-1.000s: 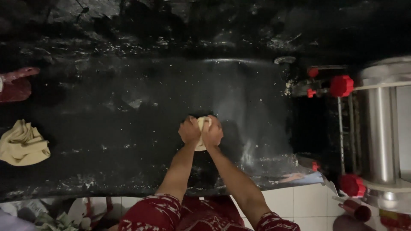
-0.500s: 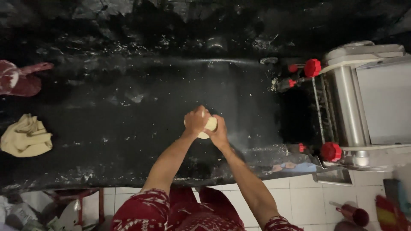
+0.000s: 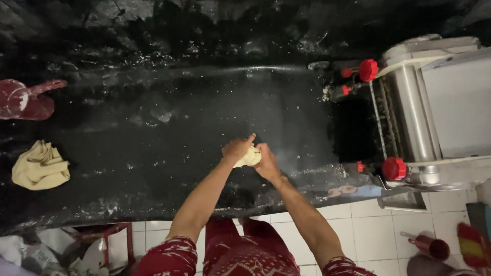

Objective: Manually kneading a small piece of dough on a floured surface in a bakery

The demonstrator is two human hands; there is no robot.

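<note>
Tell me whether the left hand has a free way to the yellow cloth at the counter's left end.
Probably yes: bare dark counter lies between the left hand and the yellow cloth, but the hand is busy gripping the dough, and the stretch looks long.

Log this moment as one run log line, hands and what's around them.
left hand: on dough lump | right hand: on dough lump | surface: dark floured counter | near: roller machine, yellow cloth

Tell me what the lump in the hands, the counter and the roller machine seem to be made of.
Dough lump: soft, pale, matte dough, pressed between left hand and right hand. Counter: dark, glossy, probably polished stone, dusted with white flour. Roller machine: brushed grey metal, likely steel, with shiny cylindrical rollers; its red knobs look plastic.
</note>
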